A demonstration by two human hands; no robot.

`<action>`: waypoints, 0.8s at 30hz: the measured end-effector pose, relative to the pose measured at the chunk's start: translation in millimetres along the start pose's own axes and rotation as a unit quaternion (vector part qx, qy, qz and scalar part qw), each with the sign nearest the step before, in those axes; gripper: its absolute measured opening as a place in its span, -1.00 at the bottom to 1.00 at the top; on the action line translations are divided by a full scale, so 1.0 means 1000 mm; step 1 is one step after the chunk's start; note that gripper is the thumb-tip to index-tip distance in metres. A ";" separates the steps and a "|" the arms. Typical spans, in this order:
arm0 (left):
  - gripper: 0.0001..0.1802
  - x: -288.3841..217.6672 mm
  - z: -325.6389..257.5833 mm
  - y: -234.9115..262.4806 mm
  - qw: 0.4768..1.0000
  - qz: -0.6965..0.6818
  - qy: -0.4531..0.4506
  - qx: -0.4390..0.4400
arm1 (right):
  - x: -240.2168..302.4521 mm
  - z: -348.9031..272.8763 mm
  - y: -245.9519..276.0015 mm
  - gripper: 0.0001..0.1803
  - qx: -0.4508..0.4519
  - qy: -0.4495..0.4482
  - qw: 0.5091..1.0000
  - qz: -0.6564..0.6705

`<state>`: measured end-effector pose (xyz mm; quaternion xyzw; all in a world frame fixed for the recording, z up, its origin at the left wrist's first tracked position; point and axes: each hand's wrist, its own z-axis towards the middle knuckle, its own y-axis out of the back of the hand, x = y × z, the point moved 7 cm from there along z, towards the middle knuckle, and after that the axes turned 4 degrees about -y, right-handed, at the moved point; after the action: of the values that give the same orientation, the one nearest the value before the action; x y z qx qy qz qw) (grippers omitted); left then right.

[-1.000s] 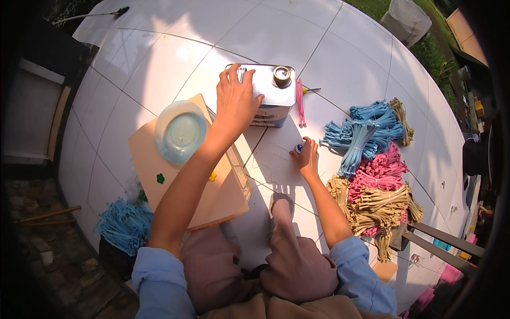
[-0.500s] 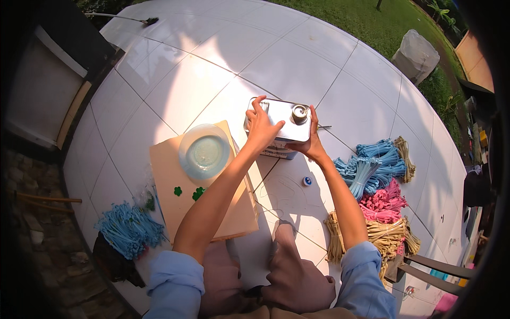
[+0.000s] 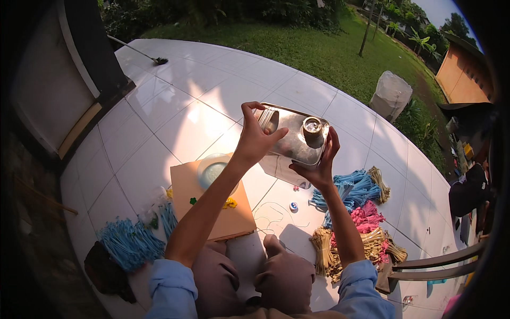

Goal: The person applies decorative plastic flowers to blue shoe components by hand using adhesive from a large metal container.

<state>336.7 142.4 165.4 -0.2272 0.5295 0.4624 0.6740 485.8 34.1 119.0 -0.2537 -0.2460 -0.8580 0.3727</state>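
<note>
Between my hands is a rectangular silver metal can [image 3: 289,139], raised off the floor tiles with its top facing me. The round spout [image 3: 312,126] sits on the right of that top, and a ridged metal handle [image 3: 268,120] on the left. My left hand [image 3: 257,142] grips the left end by the handle, thumb across the top. On the right end, my right hand [image 3: 321,169] is wrapped round the side and near edge. Below the can, a small blue-and-white cap [image 3: 294,206] lies on the floor.
Left of centre, a tan board [image 3: 234,215] carries a clear dish [image 3: 211,173], a green flower shape [image 3: 193,201] and yellow pieces [image 3: 230,203]. Bundled blue stems [image 3: 130,239] lie far left; blue [image 3: 350,191], pink [image 3: 366,217] and beige bundles [image 3: 366,242] lie right.
The can has risen toward me in both hands and tipped slightly. My view has swung up, showing more lawn; yellow pieces on the board have come into sight beside my left forearm.
</note>
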 end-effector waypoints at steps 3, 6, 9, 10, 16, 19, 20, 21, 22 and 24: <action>-0.20 -0.068 -0.015 0.030 0.993 -0.095 -0.075 0.000 | 0.074 0.027 0.003 0.32 -0.056 0.011 0.997 0.057; -0.36 -0.107 -0.042 0.069 0.997 -0.037 -0.069 -0.005 | 0.120 0.037 -0.008 0.29 -0.058 0.034 0.995 0.075; -0.49 -0.123 -0.088 0.118 0.972 -0.007 -0.182 -0.152 | 0.165 0.040 -0.036 0.26 -0.041 0.033 0.993 0.105; -0.55 -0.124 -0.111 0.146 0.930 0.135 -0.235 -0.250 | 0.176 0.039 -0.048 0.25 -0.030 0.012 0.992 0.118; -0.01 0.055 -0.209 0.204 0.842 -0.217 0.138 -0.474 | 0.180 0.034 -0.107 0.12 -0.109 -0.178 0.920 0.331; 0.05 0.074 -0.216 0.182 0.755 -0.550 0.096 -0.345 | 0.176 0.027 -0.151 0.11 -0.113 -0.239 0.896 0.357; 0.02 0.071 -0.215 0.181 0.745 -0.578 0.070 -0.325 | 0.178 0.026 -0.160 0.11 -0.108 -0.240 0.895 0.359; 0.02 0.071 -0.217 0.190 0.745 -0.577 0.070 -0.329 | 0.177 0.024 -0.168 0.12 -0.121 -0.254 0.884 0.372; -0.04 0.069 -0.213 0.197 0.763 -0.566 0.079 -0.303 | 0.175 0.023 -0.173 0.13 -0.136 -0.268 0.873 0.383; -0.11 0.069 -0.209 0.206 0.780 -0.552 0.094 -0.278 | 0.163 0.017 -0.185 0.19 -0.140 -0.278 0.862 0.400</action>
<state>54.5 99.0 69.6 -0.7004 0.2227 0.1144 0.6684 252.1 71.1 189.4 -0.6075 -0.0939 -0.5551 0.5603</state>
